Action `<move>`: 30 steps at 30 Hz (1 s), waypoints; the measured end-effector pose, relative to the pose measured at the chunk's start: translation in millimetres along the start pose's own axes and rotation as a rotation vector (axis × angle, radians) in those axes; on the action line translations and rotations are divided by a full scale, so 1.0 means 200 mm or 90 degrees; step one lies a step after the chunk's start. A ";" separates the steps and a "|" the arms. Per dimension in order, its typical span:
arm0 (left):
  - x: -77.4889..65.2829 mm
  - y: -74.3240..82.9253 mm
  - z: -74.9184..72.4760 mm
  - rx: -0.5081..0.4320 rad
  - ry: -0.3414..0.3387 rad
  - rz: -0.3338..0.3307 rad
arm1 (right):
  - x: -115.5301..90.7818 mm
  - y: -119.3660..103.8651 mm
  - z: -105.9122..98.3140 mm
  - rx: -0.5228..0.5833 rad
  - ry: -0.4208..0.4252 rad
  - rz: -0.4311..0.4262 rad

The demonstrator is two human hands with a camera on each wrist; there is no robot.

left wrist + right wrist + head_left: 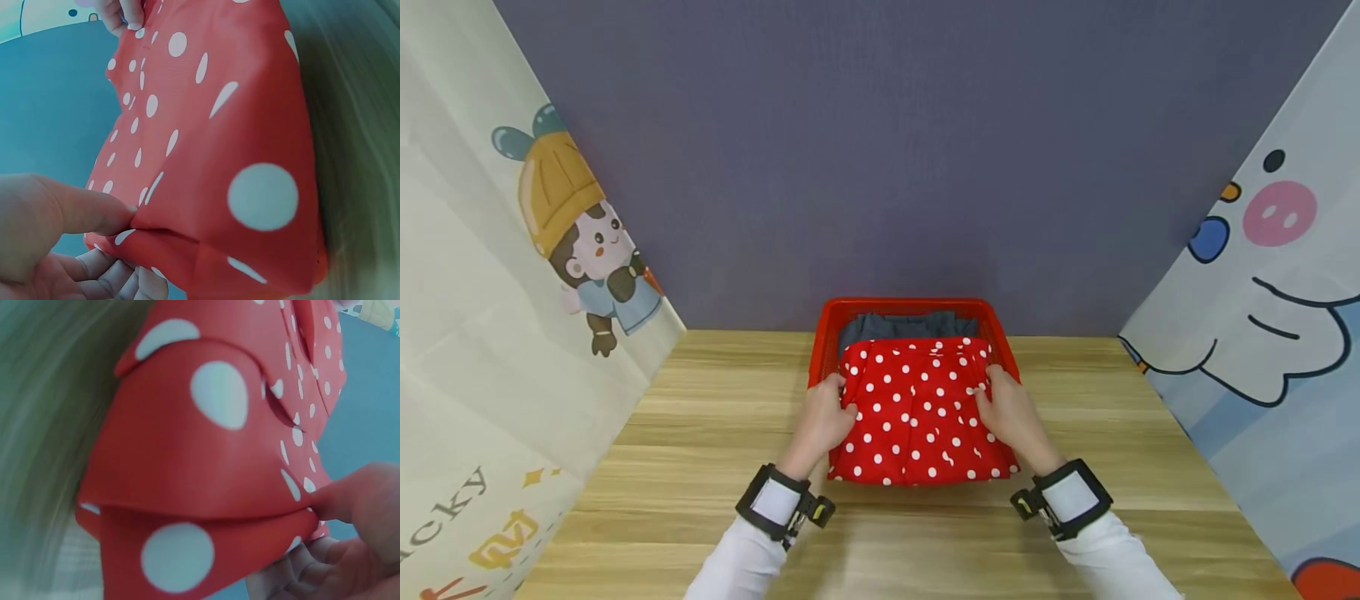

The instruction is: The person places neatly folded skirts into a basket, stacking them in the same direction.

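A folded red cloth with white polka dots (917, 417) hangs between my two hands, over the near part of a red basket (910, 303). My left hand (827, 417) pinches its left side, thumb (94, 209) on top and fingers curled underneath. On the opposite side my right hand (1011, 412) grips the cloth the same way, its thumb (344, 497) pressing the upper layer. Dark grey cloth (917, 325) lies inside the basket, partly covered from view by the polka-dot cloth. Loose folds and a lower flap show in the right wrist view.
The basket stands at the back of a wooden table (715, 467), close to a plain grey-blue wall (895, 150). Printed cartoon sheets flank the table at left (460, 292) and right (1300, 417). Both wrists wear black camera straps.
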State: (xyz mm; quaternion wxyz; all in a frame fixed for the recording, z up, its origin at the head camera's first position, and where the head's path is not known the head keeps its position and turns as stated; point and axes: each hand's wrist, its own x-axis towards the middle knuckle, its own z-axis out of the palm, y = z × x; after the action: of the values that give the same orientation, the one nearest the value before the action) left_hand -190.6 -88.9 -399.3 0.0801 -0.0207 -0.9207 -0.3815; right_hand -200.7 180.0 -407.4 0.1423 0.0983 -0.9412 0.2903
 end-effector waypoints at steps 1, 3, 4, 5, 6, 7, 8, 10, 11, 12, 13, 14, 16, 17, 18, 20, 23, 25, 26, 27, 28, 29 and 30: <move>0.01 0.00 0.00 -0.001 -0.001 0.000 | 0.01 0.00 0.00 -0.001 -0.002 0.001; 0.04 0.01 -0.01 -0.009 -0.005 -0.003 | 0.04 0.00 -0.01 -0.001 -0.007 0.006; 0.06 0.01 -0.01 -0.007 -0.003 0.001 | 0.06 0.00 -0.01 -0.003 -0.010 0.006; 0.08 0.01 -0.01 -0.005 -0.003 0.001 | 0.08 -0.01 -0.02 -0.005 -0.014 0.010; 0.09 0.01 -0.01 -0.002 -0.004 0.001 | 0.09 -0.01 -0.02 -0.006 -0.020 0.013; 0.11 0.01 -0.01 0.003 0.000 0.004 | 0.11 -0.01 -0.02 -0.007 -0.025 0.017; 0.12 0.02 -0.02 0.006 0.001 0.005 | 0.12 -0.01 -0.03 -0.009 -0.030 0.019; 0.15 0.02 -0.02 0.010 0.001 0.004 | 0.15 -0.01 -0.03 -0.007 -0.040 0.023; 0.16 0.03 -0.03 0.011 -0.001 -0.003 | 0.17 -0.01 -0.03 -0.008 -0.042 0.024; 0.18 0.03 -0.03 0.013 -0.002 -0.008 | 0.18 -0.01 -0.03 -0.010 -0.041 0.021; 0.19 0.04 -0.03 0.016 -0.002 -0.012 | 0.20 -0.01 -0.03 -0.012 -0.041 0.018; 0.21 0.04 -0.04 0.018 -0.005 -0.018 | 0.21 -0.01 -0.04 -0.016 -0.039 0.013; 0.23 0.05 -0.04 0.028 -0.006 -0.024 | 0.24 -0.01 -0.04 -0.024 -0.036 0.007; 0.25 0.05 -0.05 0.035 -0.004 -0.026 | 0.25 -0.01 -0.04 -0.030 -0.035 0.003; 0.26 0.06 -0.05 0.040 -0.002 -0.025 | 0.27 -0.01 -0.05 -0.030 -0.034 0.000; 0.29 0.07 -0.06 0.049 0.000 -0.023 | 0.30 -0.02 -0.05 -0.032 -0.038 -0.001; 0.33 0.08 -0.07 0.066 0.007 -0.015 | 0.34 -0.03 -0.06 -0.031 -0.042 -0.002; 0.35 0.09 -0.08 0.073 0.007 -0.012 | 0.37 -0.03 -0.07 -0.035 -0.042 0.001; 0.36 0.10 -0.09 0.075 0.007 -0.011 | 0.38 -0.03 -0.07 -0.037 -0.042 0.004; 0.38 0.10 -0.09 0.079 0.007 -0.010 | 0.39 -0.03 -0.08 -0.040 -0.043 0.007; 0.39 0.11 -0.09 0.079 0.006 -0.010 | 0.41 -0.04 -0.08 -0.042 -0.044 0.011; 0.40 0.11 -0.10 0.079 0.004 -0.012 | 0.42 -0.04 -0.08 -0.043 -0.048 0.020; 0.41 0.12 -0.10 0.080 0.001 -0.014 | 0.43 -0.04 -0.08 -0.047 -0.050 0.025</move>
State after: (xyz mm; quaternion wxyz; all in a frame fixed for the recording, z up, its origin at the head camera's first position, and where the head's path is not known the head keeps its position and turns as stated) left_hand -266.2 -88.2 -355.9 0.0778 -0.0049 -0.9430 -0.3235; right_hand -276.5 174.1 -361.9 0.1027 0.0858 -0.9578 0.2543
